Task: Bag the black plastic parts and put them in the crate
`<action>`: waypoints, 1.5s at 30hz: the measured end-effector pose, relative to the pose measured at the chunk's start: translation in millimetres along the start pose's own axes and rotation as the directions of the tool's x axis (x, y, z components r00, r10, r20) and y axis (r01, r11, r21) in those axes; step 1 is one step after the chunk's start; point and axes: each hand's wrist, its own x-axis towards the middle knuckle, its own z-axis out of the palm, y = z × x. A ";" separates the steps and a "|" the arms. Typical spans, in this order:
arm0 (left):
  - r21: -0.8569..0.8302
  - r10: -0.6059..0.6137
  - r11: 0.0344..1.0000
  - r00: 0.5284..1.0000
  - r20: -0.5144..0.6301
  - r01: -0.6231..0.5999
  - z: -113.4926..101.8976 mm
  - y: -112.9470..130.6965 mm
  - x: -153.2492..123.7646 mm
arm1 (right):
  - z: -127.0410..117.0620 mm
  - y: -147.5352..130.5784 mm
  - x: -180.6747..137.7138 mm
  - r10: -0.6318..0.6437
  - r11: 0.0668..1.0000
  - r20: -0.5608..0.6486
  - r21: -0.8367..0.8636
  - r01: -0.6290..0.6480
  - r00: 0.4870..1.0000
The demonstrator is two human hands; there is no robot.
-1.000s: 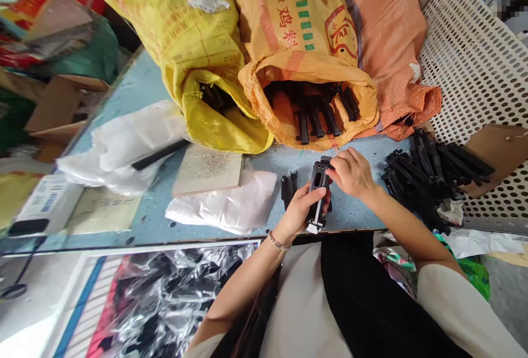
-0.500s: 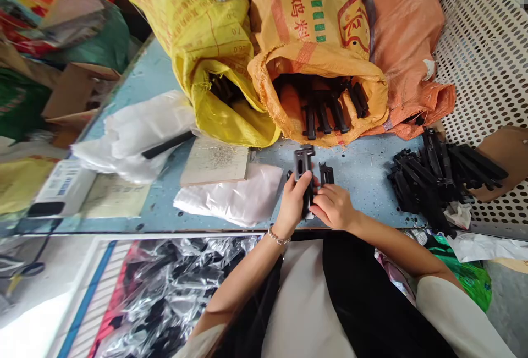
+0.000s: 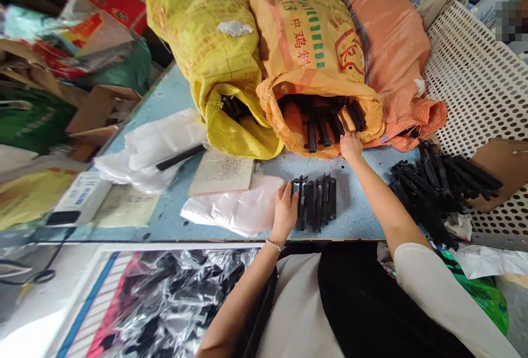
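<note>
Several long black plastic parts (image 3: 317, 204) stand side by side in a row on the blue table. My left hand (image 3: 285, 208) is at the left end of this row, its thumb and fingers closed on the outermost part. At the mouth of the orange-yellow woven sack (image 3: 313, 80), my right hand (image 3: 351, 147) has its fingers closed at the end of a black plastic part (image 3: 336, 124). Its fingertips are partly hidden there. More of the same parts lie inside the sack, ends pointing outward.
A yellow sack (image 3: 223, 66) and an orange sack (image 3: 388, 44) flank the middle one. Loose black parts are heaped (image 3: 437, 182) at right, beside a perforated white crate (image 3: 466, 72). White plastic bags (image 3: 239, 212) and a flat board (image 3: 220, 174) lie left. Bagged parts (image 3: 177, 297) fill a container below the table edge.
My right hand has left the part near my left hand and reached forward to the sack mouth. The parts now stand in a row on the table, with my left hand slightly lower beside them.
</note>
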 end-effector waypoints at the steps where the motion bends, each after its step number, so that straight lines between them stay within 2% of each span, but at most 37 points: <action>1: -0.007 0.030 1.000 0.999 -0.009 -0.031 2.5 2.9 -1.1 | -3.0 1.1 -2.3 0.019 0.998 0.019 0.055 -0.020 1.000; 4: -0.119 0.091 0.988 0.995 -0.049 -0.097 2.3 20.5 -0.3 | -8.9 3.2 -39.9 0.102 0.952 0.101 0.278 -0.127 0.990; 6: -0.355 0.086 0.931 0.996 -0.010 -0.084 2.3 40.4 4.4 | -9.4 3.7 -83.9 0.150 0.897 0.179 0.388 -0.210 0.972; 7: -0.507 0.076 0.861 0.996 0.041 -0.045 3.4 52.2 7.7 | -9.5 3.2 -107.8 0.147 0.879 0.225 0.417 -0.232 0.963; 9: -0.751 0.056 0.652 0.981 0.186 0.105 6.6 76.4 14.0 | -12.4 -0.1 -150.7 0.077 0.819 0.418 0.492 -0.296 0.905; 10: -0.808 0.049 0.557 0.964 0.262 0.191 7.7 87.5 16.1 | -16.1 -3.1 -166.6 0.021 0.836 0.460 0.480 -0.268 0.888; 11: -0.826 0.039 0.494 0.942 0.334 0.272 7.9 97.0 16.9 | -21.4 -7.0 -177.3 -0.040 0.874 0.450 0.449 -0.187 0.892; 12: -0.817 0.026 0.466 0.917 0.397 0.340 7.1 104.8 16.2 | -28.1 -11.5 -182.6 -0.107 0.921 0.388 0.385 -0.056 0.915; 13: -0.795 0.012 0.464 0.894 0.447 0.391 5.4 110.7 14.0 | -35.7 -16.4 -182.9 -0.193 0.952 0.288 0.288 0.107 0.938; 14: -0.769 0.001 0.478 0.875 0.484 0.425 3.2 114.9 10.4 | -43.3 -21.4 -179.0 -0.299 0.949 0.181 0.161 0.272 0.937; 15: -0.741 -0.007 0.499 0.857 0.516 0.450 0.9 117.7 5.9 | -50.1 -26.3 -172.1 -0.415 0.910 0.100 0.023 0.414 0.905; 16: -0.713 -0.011 0.521 0.839 0.544 0.469 -1.0 119.5 0.9 | -55.4 -30.7 -163.5 -0.525 0.843 0.061 -0.101 0.528 0.849; 18: -0.663 -0.015 0.561 0.807 0.590 0.495 -2.4 121.0 -8.9 | -59.0 -37.6 -146.1 -0.684 0.683 0.101 -0.259 0.682 0.723; 19: -0.644 -0.019 0.583 0.800 0.599 0.496 -1.9 121.1 -12.9 | -57.3 -40.1 -139.0 -0.724 0.620 0.141 -0.297 0.726 0.676; 20: -0.632 -0.025 0.607 0.806 0.592 0.483 -0.8 120.8 -15.6 | -53.6 -42.2 -133.9 -0.739 0.587 0.170 -0.313 0.747 0.652; 21: -0.628 -0.035 0.633 0.827 0.561 0.453 0.5 120.1 -17.0 | -48.8 -44.1 -131.1 -0.731 0.592 0.183 -0.309 0.744 0.657; 24: -0.625 -0.062 0.713 0.917 0.395 0.317 0.4 114.0 -12.0 | -35.1 -48.2 -136.9 -0.608 0.748 0.182 -0.194 0.635 0.773; 25: -0.623 -0.070 0.727 0.934 0.350 0.288 -1.9 111.0 -8.1 | -32.6 -48.9 -142.7 -0.576 0.783 0.196 -0.146 0.605 0.793; 26: -0.623 -0.079 0.732 0.944 0.322 0.274 -5.4 107.9 -3.8 | -31.2 -48.9 -149.8 -0.579 0.785 0.222 -0.106 0.610 0.785; 27: -0.625 -0.087 0.732 0.947 0.309 0.272 -9.5 105.0 0.3 | -30.7 -48.2 -157.6 -0.621 0.750 0.253 -0.081 0.656 0.742; 30: -0.627 -0.098 0.720 0.938 0.332 0.297 -20.5 100.6 7.4 | -28.5 -42.3 -181.8 -0.795 0.508 0.334 -0.089 0.857 0.506; 31: -0.620 -0.096 0.722 0.932 0.349 0.306 -22.2 100.7 7.6 | -26.3 -40.0 -189.3 -0.819 0.451 0.352 -0.095 0.887 0.454; 32: -0.608 -0.093 0.730 0.927 0.363 0.312 -22.8 101.4 6.7 | -23.0 -38.1 -196.3 -0.819 0.440 0.367 -0.090 0.894 0.440; 33: -0.592 -0.090 0.746 0.928 0.361 0.303 -22.7 102.3 5.4 | -19.0 -37.0 -202.9 -0.797 0.482 0.378 -0.071 0.873 0.471; 34: -0.576 -0.078 0.773 0.941 0.330 0.266 -22.5 102.9 3.9 | -14.6 -36.8 -209.0 -0.743 0.579 0.390 -0.033 0.815 0.544; 36: -0.527 -0.004 0.844 0.985 0.174 0.097 -24.5 101.3 2.5 | -6.4 -38.9 -218.5 -0.567 0.792 0.445 0.066 0.606 0.693; 37: -0.482 0.050 0.876 0.996 0.073 -0.009 -27.6 98.3 3.2 | -3.2 -40.6 -220.7 -0.480 0.862 0.487 0.105 0.496 0.730; 39: -0.349 0.127 0.926 0.989 -0.077 -0.146 -38.4 87.0 7.4 | -0.5 -43.3 -215.6 -0.386 0.917 0.568 0.152 0.369 0.727; 41: -0.203 0.071 0.975 0.991 -0.114 -0.094 -51.5 69.6 13.1 | -2.7 -42.4 -192.6 -0.368 0.921 0.588 0.125 0.368 0.720; 43: -0.072 -0.072 0.995 0.992 -0.099 0.065 -59.5 49.3 17.1 | -8.6 -36.8 -149.9 -0.315 0.934 0.499 0.011 0.357 0.807; 45: -0.001 -0.158 0.987 0.986 -0.056 0.158 -56.2 31.0 17.0 | -15.9 -27.2 -94.4 -0.250 0.945 0.267 -0.140 0.294 0.931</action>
